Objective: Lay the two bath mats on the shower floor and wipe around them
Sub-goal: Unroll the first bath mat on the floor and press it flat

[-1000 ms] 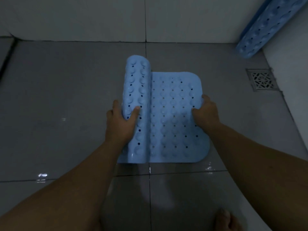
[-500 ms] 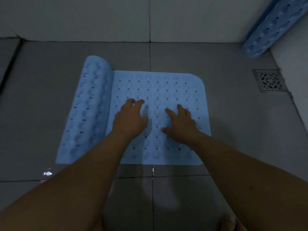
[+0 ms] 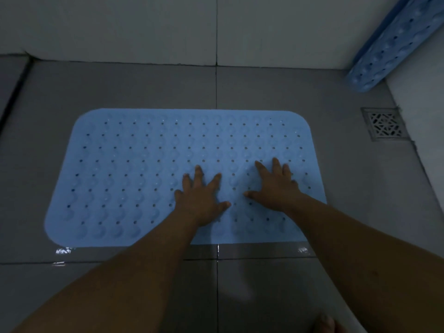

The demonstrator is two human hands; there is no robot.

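Observation:
A light blue bath mat (image 3: 134, 174) with rows of small holes lies fully unrolled and flat on the grey tiled shower floor. My left hand (image 3: 200, 198) presses on its middle with fingers spread and straight. My right hand (image 3: 276, 186) presses flat on the mat just to the right, fingers also spread. A second blue mat (image 3: 389, 44), still rolled up, leans in the far right corner against the wall.
A square metal floor drain (image 3: 385, 123) sits right of the mat near the right wall. White walls close the back and right side. The wet floor (image 3: 360, 224) glints along the mat's near edge. My toe (image 3: 324, 324) shows at the bottom.
The rolled left part of the mat has unrolled fully to the left and now lies flat. Both hands went from holding the mat to pressing flat on it, shifting slightly right.

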